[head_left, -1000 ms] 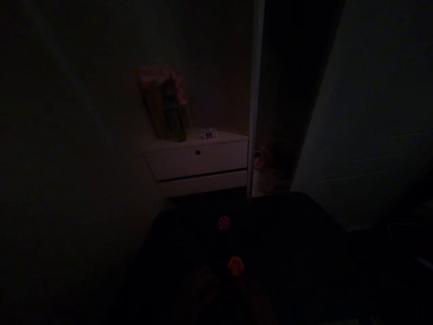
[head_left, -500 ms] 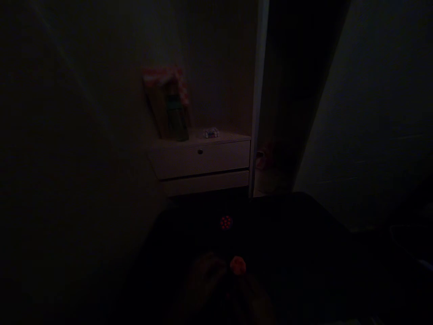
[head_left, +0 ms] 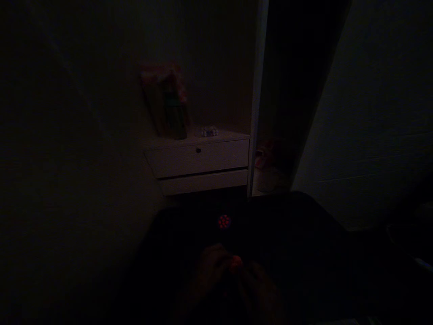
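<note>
The scene is very dark. A small, roundish, red-lit thing (head_left: 236, 261) is between my two hands, low in the middle; I cannot make out its kind. My left hand (head_left: 210, 267) reaches it from the left, its bent fingers against it and covering part of it. From the right, my right hand (head_left: 259, 284) has its fingertips closed on the same thing. Beyond the hands, a round cluster of several red lights (head_left: 224, 221) glows on the dark tabletop (head_left: 287, 234).
Behind the table stands a pale drawer unit (head_left: 203, 160) with a round knob. On it are a green-topped bottle (head_left: 176, 117), a red-and-white patterned item (head_left: 158, 74) and a small pale cluster (head_left: 209, 131). An upright post (head_left: 257, 90) rises beside a dark opening.
My left hand has moved right and come up to the red-lit thing, which is now partly covered and looks smaller. The view has shifted slightly.
</note>
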`<action>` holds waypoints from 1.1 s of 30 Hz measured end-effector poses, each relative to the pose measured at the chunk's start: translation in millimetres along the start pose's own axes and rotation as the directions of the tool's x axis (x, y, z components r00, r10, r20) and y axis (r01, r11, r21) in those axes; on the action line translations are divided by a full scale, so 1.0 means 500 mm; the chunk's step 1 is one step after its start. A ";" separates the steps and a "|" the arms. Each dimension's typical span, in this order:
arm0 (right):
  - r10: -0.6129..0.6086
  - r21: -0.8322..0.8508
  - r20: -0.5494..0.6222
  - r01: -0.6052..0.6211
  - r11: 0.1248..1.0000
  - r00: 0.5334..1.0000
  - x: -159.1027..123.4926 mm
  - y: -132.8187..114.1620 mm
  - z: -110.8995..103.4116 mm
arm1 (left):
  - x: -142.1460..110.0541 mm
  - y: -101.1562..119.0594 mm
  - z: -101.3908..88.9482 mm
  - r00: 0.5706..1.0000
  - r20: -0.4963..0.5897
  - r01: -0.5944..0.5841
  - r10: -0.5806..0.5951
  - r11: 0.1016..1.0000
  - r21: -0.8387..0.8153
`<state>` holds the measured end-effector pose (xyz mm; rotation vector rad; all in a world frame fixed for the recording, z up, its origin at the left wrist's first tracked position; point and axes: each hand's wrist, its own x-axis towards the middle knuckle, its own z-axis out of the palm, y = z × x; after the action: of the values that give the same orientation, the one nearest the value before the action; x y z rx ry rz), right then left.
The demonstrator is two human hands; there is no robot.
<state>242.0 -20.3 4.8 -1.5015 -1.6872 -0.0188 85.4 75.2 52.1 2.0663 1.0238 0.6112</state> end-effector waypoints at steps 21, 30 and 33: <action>0.171 0.279 0.103 -0.194 0.941 0.980 0.036 -0.006 -0.039 | -0.139 -0.032 0.020 0.982 -0.107 0.170 -0.152 0.969 0.179; 0.053 0.222 0.124 -0.079 0.972 0.991 0.051 0.001 -0.026 | -0.152 -0.061 0.048 0.997 -0.031 0.072 -0.067 0.975 0.212; 0.005 0.113 0.128 -0.019 0.993 0.992 0.046 0.005 -0.020 | -0.146 -0.062 0.044 0.996 -0.067 0.073 -0.060 0.974 0.213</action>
<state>251.7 -6.4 23.7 -1.4533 -1.7499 0.1810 44.4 19.5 7.8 2.2009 1.2363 0.5510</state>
